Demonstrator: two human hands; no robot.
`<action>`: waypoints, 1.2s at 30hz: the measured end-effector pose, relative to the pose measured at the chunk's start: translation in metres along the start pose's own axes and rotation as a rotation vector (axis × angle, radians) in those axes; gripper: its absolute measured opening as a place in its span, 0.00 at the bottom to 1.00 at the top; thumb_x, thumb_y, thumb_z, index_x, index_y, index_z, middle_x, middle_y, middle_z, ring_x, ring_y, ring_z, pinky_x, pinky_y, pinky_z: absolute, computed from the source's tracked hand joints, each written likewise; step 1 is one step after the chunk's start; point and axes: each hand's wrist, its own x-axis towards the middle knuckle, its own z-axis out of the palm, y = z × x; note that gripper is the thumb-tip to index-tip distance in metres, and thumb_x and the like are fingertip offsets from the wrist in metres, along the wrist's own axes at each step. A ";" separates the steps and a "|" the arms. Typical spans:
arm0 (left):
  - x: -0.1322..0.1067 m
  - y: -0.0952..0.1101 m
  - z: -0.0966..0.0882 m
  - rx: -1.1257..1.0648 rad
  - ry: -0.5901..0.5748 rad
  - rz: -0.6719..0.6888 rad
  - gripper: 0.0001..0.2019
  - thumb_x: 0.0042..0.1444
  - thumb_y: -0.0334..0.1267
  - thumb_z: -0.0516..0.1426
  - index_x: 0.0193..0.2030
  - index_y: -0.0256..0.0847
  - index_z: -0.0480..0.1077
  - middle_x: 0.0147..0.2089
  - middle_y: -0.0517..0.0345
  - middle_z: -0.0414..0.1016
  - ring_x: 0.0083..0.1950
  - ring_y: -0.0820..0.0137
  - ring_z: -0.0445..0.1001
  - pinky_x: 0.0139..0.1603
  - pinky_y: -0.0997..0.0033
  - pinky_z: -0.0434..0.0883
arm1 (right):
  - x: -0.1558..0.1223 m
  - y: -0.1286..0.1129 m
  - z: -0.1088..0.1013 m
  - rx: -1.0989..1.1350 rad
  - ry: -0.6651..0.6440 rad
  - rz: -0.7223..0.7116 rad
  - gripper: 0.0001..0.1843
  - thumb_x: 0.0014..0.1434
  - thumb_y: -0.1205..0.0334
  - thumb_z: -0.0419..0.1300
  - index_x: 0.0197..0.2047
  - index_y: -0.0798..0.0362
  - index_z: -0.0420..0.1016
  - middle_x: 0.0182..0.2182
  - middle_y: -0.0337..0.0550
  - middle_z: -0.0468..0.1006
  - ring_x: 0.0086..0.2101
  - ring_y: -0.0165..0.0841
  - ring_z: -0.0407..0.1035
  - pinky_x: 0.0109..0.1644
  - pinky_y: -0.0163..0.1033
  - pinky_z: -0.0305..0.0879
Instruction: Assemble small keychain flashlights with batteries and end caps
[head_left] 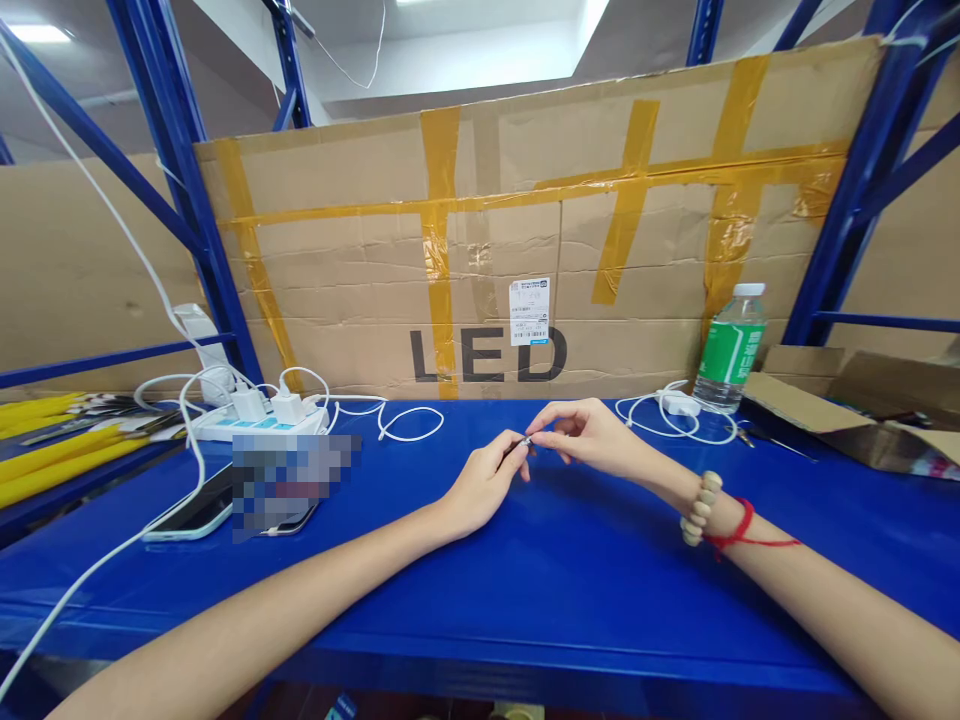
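Note:
Above the middle of the blue table, my left hand [484, 482] is closed, thumb and forefinger pinching a small dark object with a shiny tip [527, 440]. Its kind is too small to tell, and the fingers cover most of it. Meeting it from the right, my right hand [589, 435] is also closed, thumb and forefinger pressed together at the shiny end. The fingertips of both hands nearly touch. A beaded bracelet [702, 508] and a red string [742, 530] circle my right wrist.
A white power strip [259, 422] with plugs and cables stands left, near a phone [196, 508]. On the right are a water bottle [731, 350], a coiled white cable [679, 405] and an open cardboard box [862, 410]. A large taped cardboard panel [337, 280] rises behind the table [555, 600].

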 end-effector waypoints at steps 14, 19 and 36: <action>-0.003 0.004 -0.001 0.168 -0.039 0.108 0.11 0.61 0.35 0.45 0.34 0.38 0.67 0.27 0.62 0.67 0.33 0.73 0.65 0.38 0.75 0.61 | 0.003 0.013 -0.011 0.000 -0.185 0.126 0.12 0.44 0.55 0.64 0.25 0.57 0.78 0.18 0.37 0.72 0.16 0.21 0.59 0.19 0.28 0.56; -0.004 0.002 -0.001 0.261 -0.047 0.115 0.12 0.61 0.36 0.46 0.38 0.39 0.70 0.26 0.60 0.69 0.33 0.71 0.65 0.37 0.74 0.61 | 0.002 0.019 -0.008 -0.023 -0.200 0.125 0.12 0.45 0.56 0.64 0.26 0.57 0.78 0.17 0.37 0.72 0.15 0.21 0.58 0.17 0.28 0.54; -0.003 0.001 -0.001 0.302 0.128 0.054 0.10 0.58 0.33 0.51 0.38 0.41 0.75 0.30 0.60 0.78 0.32 0.69 0.67 0.35 0.71 0.64 | -0.002 0.004 0.002 -0.009 -0.081 0.161 0.16 0.43 0.51 0.64 0.24 0.58 0.76 0.19 0.38 0.71 0.14 0.20 0.56 0.16 0.29 0.51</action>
